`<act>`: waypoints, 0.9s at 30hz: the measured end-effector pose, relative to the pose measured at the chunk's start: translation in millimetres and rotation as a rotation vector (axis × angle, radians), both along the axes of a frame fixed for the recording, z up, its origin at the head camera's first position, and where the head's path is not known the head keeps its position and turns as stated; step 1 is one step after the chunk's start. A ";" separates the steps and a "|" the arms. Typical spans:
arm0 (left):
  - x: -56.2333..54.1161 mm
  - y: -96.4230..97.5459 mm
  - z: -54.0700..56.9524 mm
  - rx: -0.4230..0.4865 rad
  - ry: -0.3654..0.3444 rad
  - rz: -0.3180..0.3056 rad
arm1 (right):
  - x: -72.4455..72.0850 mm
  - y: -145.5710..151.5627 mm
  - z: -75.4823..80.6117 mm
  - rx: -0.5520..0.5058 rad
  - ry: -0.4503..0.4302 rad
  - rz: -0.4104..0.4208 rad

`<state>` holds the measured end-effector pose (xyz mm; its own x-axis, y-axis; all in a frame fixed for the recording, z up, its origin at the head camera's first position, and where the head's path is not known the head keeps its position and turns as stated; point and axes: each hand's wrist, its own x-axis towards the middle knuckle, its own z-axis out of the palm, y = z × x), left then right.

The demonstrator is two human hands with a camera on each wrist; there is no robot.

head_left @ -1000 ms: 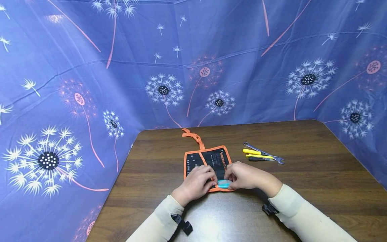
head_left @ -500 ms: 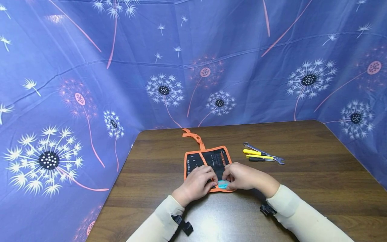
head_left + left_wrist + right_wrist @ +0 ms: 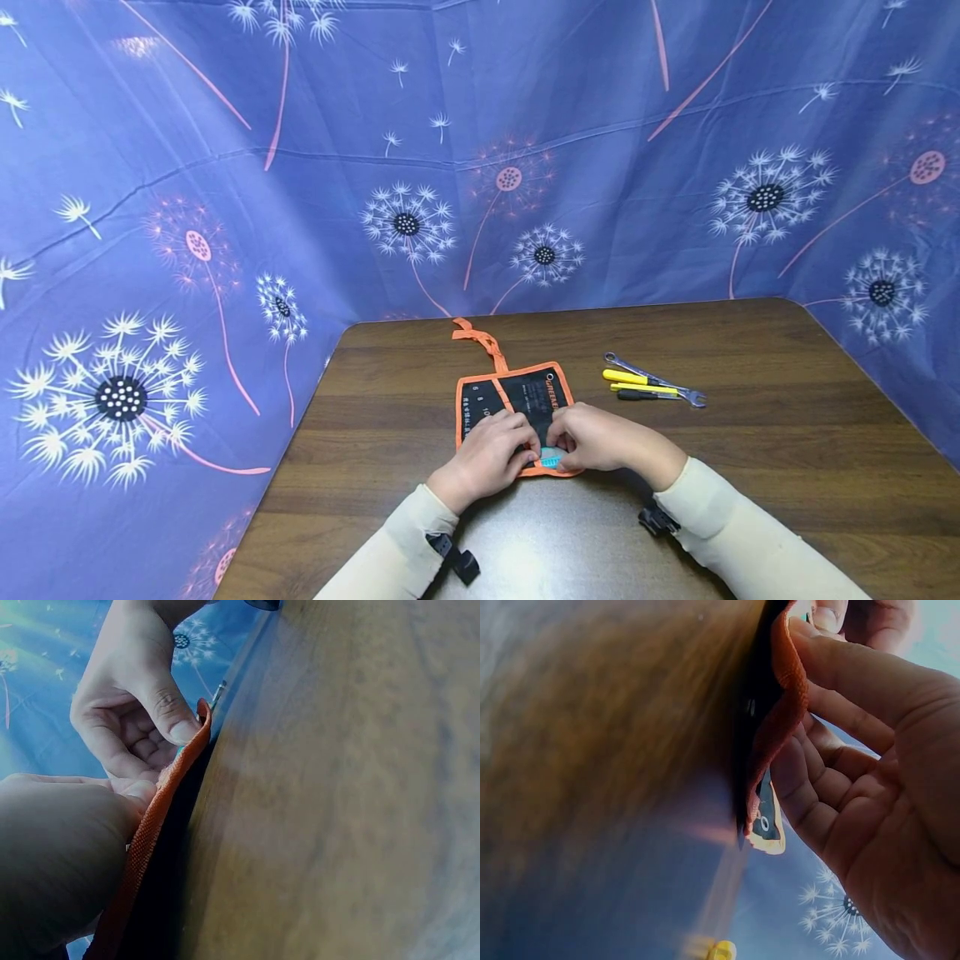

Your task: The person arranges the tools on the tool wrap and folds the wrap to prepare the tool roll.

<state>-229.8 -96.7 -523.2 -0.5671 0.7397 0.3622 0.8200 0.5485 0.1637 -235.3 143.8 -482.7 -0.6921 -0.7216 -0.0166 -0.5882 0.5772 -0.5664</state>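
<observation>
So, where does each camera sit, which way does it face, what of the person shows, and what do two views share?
Head: on the head, facing forward and down at pouch and table; left hand, right hand and sleeves show.
Left wrist: on that wrist, facing the orange edging; both hands show, left nearer.
Right wrist: on that wrist, facing the edging; both hands show, right nearer.
Shared by both wrist views: edging and hands.

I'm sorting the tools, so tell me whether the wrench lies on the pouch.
No, the wrench lies to the right of the pouch, with bare table between them.
</observation>
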 end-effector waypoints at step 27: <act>0.5 -0.3 -0.4 0.022 -0.010 -0.004 | -0.2 2.5 -1.5 -0.003 -0.032 -0.025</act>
